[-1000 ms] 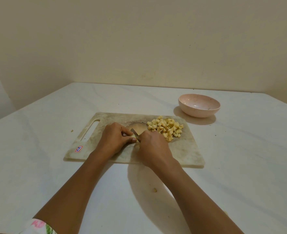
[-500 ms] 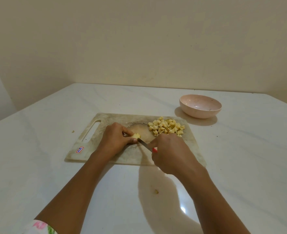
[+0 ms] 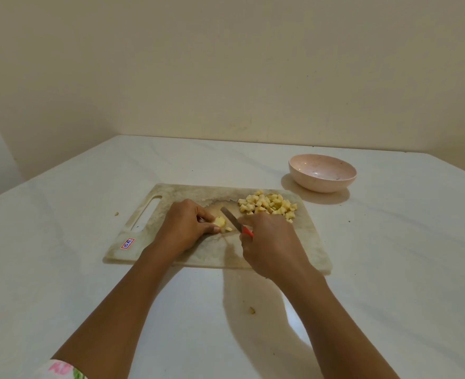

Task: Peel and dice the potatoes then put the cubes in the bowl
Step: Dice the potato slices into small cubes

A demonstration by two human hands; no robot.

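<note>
Potato piece (image 3: 220, 221), small, peeled, yellow, pinched by left hand (image 3: 183, 228) on worn marbled cutting board (image 3: 306, 243), right hand (image 3: 271, 243) gripping red-handled knife (image 3: 230, 218), blade just beside it, heap of diced potato cubes (image 3: 268, 205) at board's far right, round pink bowl (image 3: 322, 173) beyond.

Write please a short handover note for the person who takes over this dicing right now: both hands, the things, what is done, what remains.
Left grip: holds the small potato piece down on the cutting board.
Right grip: holds the knife by its red handle, blade just right of that piece.
Cubes: piled on the board's far right part.
Pink bowl: beyond the board, no cubes inside.
Done: most dicing.
Left: dice this piece, then move all cubes into the bowl.
</note>
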